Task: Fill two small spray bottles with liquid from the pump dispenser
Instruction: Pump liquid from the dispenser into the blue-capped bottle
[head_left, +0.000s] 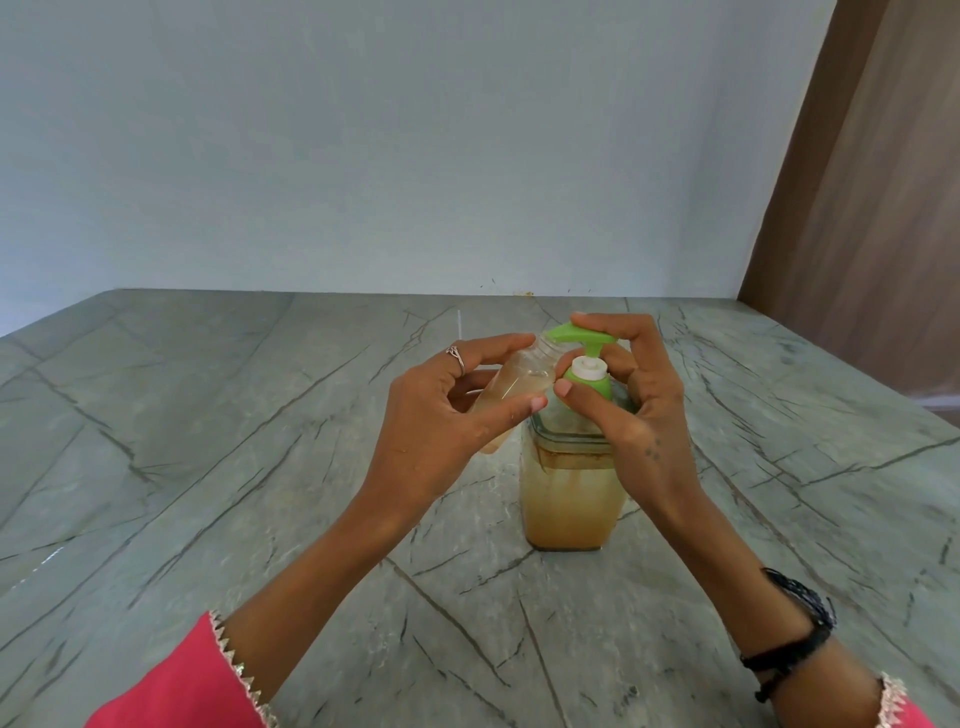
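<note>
Left hand gripping a small clear plastic spray bottle, tilted, open neck just under the green pump spout, right hand curled around that pump atop the square amber-filled glass dispenser standing mid-counter on grey veined stone countertop.

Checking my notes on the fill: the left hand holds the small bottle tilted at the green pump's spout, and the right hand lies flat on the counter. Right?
Not quite. The head view shows the right hand on the pump, fingers on its head, not flat on the counter. The left hand does hold the small bottle tilted at the spout.
</note>
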